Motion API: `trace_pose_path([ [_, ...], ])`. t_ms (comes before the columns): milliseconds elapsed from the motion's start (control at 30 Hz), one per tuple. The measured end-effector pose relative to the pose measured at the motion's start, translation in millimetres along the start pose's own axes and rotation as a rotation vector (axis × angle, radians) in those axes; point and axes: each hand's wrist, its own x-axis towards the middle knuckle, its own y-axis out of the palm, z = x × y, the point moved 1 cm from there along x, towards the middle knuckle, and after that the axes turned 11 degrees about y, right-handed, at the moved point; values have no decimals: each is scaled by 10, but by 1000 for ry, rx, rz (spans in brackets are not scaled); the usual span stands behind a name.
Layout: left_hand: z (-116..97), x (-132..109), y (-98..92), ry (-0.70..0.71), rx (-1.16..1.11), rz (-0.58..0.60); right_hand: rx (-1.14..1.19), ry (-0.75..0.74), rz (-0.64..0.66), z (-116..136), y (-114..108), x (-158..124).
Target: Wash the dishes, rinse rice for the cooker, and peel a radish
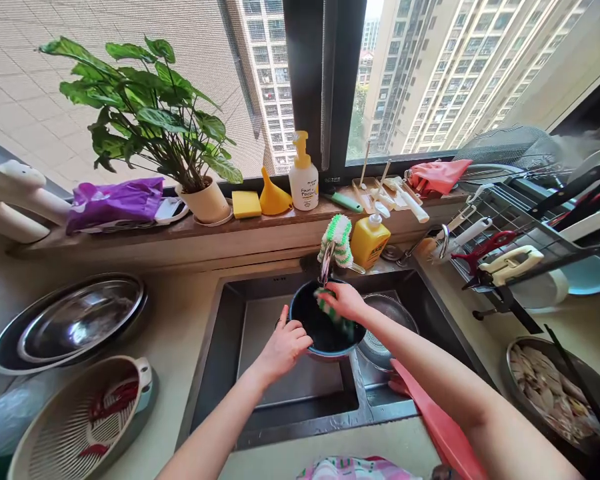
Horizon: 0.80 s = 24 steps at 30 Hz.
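Note:
A dark pot with a blue rim [321, 351] is held tilted over the double sink [220, 373], beneath the tap [326, 265]. My left hand [284, 343] grips its near-left rim, with the index finger stretched along the edge. Inside the pot's mouth, my right hand [344, 301] closes on a green-and-white scrubbing cloth [325, 303], partly hidden and blurred. Another green-and-white cloth [337, 233] hangs over the tap. Behind the pot, a round pan or lid [397, 320] rests in the right basin. A pink rubber glove [425, 400] lies over the sink's front edge, partly under my right forearm.
A yellow bottle [371, 241] stands behind the sink. The ledge bears a pump bottle [305, 180], funnel [276, 195], sponge [247, 205] and potted plant [205, 200]. Left are metal bowls [83, 317] and a colander [55, 420]; right are a dish rack [510, 227] and a food bowl [510, 350].

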Motion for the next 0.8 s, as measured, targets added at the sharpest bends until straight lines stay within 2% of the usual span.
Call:
trace_pose_path([
  [67, 54, -33, -53, -114, -158, -50, 305, 110, 123, 126, 92, 153],
  [167, 221, -148, 32, -424, -479, -194, 683, 134, 336, 198, 204, 276],
  [267, 381, -321, 276, -648, -674, -301, 775, 124, 367, 127, 243, 325],
  [400, 468, -599, 604, -820, -785, -409, 498, 95, 204, -72, 254, 376],
  [467, 468, -749, 721, -911, -866, -488, 361, 95, 191, -152, 277, 393],
  [500, 462, -821, 769, -953, -912, -531, 337, 101, 238, -179, 291, 400],
  [600, 438, -1010, 883, -1064, -1060, -674, 310, 97, 486, -218, 297, 439],
  [667, 428, -1104, 941, -1137, -1156, -776, 131, 51, 530, -242, 251, 497],
  [800, 415, -1204, 1043, -1245, -1344, -941, -291, 58, 250, -348, 115, 619],
])
